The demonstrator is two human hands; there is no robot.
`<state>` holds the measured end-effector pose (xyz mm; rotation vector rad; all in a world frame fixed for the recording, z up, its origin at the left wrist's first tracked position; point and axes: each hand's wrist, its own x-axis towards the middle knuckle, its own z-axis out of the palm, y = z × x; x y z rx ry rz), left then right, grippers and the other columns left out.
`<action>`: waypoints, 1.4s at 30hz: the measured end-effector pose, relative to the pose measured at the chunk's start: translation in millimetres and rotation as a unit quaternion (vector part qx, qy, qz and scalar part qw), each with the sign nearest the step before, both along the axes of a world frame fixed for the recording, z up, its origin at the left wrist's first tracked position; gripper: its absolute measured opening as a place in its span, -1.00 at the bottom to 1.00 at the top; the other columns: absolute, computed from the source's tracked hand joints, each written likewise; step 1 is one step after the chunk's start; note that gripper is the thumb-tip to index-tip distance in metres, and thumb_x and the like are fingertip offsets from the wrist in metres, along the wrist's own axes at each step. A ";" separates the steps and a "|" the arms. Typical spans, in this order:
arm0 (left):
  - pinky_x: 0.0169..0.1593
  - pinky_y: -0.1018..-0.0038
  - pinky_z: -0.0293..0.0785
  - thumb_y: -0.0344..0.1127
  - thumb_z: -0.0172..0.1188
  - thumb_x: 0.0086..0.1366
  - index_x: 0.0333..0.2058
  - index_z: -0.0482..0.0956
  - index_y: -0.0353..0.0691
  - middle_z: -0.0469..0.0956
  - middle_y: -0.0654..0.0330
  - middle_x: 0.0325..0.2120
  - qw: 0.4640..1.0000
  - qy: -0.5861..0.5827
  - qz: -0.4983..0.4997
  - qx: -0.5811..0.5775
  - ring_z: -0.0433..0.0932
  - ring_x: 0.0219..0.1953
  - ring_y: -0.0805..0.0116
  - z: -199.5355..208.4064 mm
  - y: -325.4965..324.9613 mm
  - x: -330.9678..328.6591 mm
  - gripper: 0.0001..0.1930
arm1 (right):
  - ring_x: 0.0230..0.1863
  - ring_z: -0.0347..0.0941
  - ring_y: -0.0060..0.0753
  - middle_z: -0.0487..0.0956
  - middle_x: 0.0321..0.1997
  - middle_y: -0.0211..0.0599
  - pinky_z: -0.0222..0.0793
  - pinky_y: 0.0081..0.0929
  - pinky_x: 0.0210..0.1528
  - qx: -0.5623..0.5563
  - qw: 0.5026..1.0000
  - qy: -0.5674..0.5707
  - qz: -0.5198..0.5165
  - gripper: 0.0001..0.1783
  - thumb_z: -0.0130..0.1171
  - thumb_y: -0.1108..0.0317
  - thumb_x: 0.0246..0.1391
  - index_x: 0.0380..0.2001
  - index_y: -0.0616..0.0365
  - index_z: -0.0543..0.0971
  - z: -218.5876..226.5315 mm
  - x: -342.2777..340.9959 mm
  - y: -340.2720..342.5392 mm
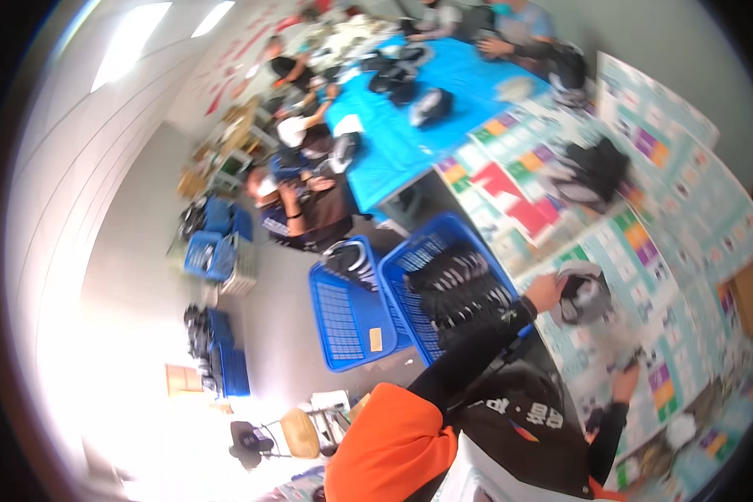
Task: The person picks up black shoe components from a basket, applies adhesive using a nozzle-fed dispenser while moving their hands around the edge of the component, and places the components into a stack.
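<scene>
One hand, the person's left hand (545, 293), is closed with its fingers on the near edge of a soft, grey cap-like piece with a dark inside (592, 303). This piece is above or upon a work table covered with printed sheets of white, pale teal, purple and orange (654, 322); I cannot tell if it touches the sheets. The right hand (625, 385) is lower in the view, apart from the grey piece. At its fingertips there is a small dark thing (625, 363), but the blur is strong, so I cannot tell whether the fingers are gripping it.

Just beside the table, under the left forearm, stands a deep blue plastic basket with open mesh walls (407, 314), and in it dark caps with pale edges (452, 284) are packed in rows. Next to it is a second blue mesh basket (335, 328), with a tan paper label (376, 340). Farther along the table lie flat red sheets (514, 205) and a black and grey fabric bundle (598, 171). Beyond them, several people are around a table with bright blue covering (383, 159).
</scene>
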<state>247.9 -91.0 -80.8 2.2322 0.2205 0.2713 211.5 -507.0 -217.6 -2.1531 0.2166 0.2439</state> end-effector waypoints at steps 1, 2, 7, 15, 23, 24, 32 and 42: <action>-0.13 0.00 0.53 -0.04 0.09 0.46 -0.06 0.63 -0.32 0.64 -0.24 -0.34 0.999 0.030 0.033 -0.020 0.63 -0.23 -0.28 6.0 11.0 -4.1 -0.58 | 0.18 0.48 0.16 0.51 0.11 0.24 0.31 -0.08 0.33 -0.037 0.999 -0.024 0.003 -0.31 0.16 0.57 -0.03 0.24 0.47 0.29 -17.9 -7.4 -39.0; -0.17 0.07 0.55 -0.05 0.11 0.47 0.02 0.61 -0.31 0.66 -0.20 -0.34 0.996 0.058 0.058 -0.046 0.66 -0.26 -0.18 16.0 21.0 -7.1 -0.58 | 0.25 0.37 0.31 0.44 0.19 0.29 0.23 0.05 0.37 -0.188 0.982 -0.007 -0.006 -0.29 0.17 0.53 -0.05 0.23 0.48 0.28 -32.1 -8.8 -69.1; 0.04 0.37 0.47 -0.14 0.01 0.58 0.46 0.07 -0.08 0.38 0.15 0.10 0.880 -0.180 0.123 -0.422 0.45 -0.03 0.36 140.1 195.5 0.2 -0.41 | 0.27 0.30 0.32 0.38 0.24 0.24 0.22 0.09 0.34 -0.320 0.944 -0.024 0.077 -0.34 0.21 0.48 -0.03 0.20 0.36 0.35 12.8 41.9 -29.8; 0.28 0.42 0.36 -0.41 0.10 0.51 0.27 0.34 -0.38 0.51 0.09 0.12 0.891 -0.291 0.194 -0.288 0.47 0.21 0.32 107.2 207.0 -59.6 -0.57 | 0.05 0.53 0.06 0.60 -0.02 0.02 0.43 -0.12 0.15 -0.124 0.965 -0.133 0.187 -0.67 0.23 0.51 0.03 -0.08 0.27 0.57 -7.3 206.5 90.4; -0.13 0.43 0.59 0.04 0.05 0.52 0.02 0.59 -0.38 0.72 0.05 -0.21 0.903 0.274 0.165 -0.286 0.71 -0.27 0.32 -7.9 232.7 -229.0 -0.49 | -0.13 0.63 -0.11 0.69 -0.20 -0.07 0.51 -0.25 -0.01 -0.050 0.981 -0.065 0.175 -0.71 0.22 0.38 0.05 -0.15 0.26 0.65 -39.5 370.3 235.0; -0.13 0.43 0.59 0.04 0.05 0.52 0.02 0.59 -0.38 0.72 0.05 -0.21 0.899 0.271 0.187 -0.287 0.71 -0.27 0.32 -7.8 238.3 -240.7 -0.49 | -0.13 0.62 -0.06 0.68 -0.22 -0.03 0.50 -0.23 0.01 0.028 0.987 -0.026 0.155 -0.68 0.22 0.37 0.04 -0.13 0.28 0.63 -41.7 386.9 240.8; -0.10 0.44 0.60 -0.03 0.09 0.51 0.05 0.56 -0.39 0.70 0.06 -0.22 0.877 0.241 0.315 -0.272 0.70 -0.21 0.32 -6.9 248.0 -316.8 -0.53 | 0.45 0.12 0.18 0.12 0.50 0.03 0.25 0.11 0.35 -0.292 0.902 -0.278 0.158 -0.04 0.41 0.28 0.01 0.45 -0.24 0.18 16.0 408.2 373.1; -0.04 0.38 0.58 0.06 0.09 0.49 0.06 0.57 -0.38 0.71 0.08 -0.18 0.884 0.310 0.236 -0.257 0.70 -0.20 0.31 -26.0 235.5 -302.1 -0.47 | 0.08 0.52 0.39 0.50 0.23 0.08 0.54 0.08 0.06 -0.424 0.892 -0.156 -0.010 -0.48 0.22 0.38 0.21 0.20 0.22 0.35 -32.5 487.8 316.3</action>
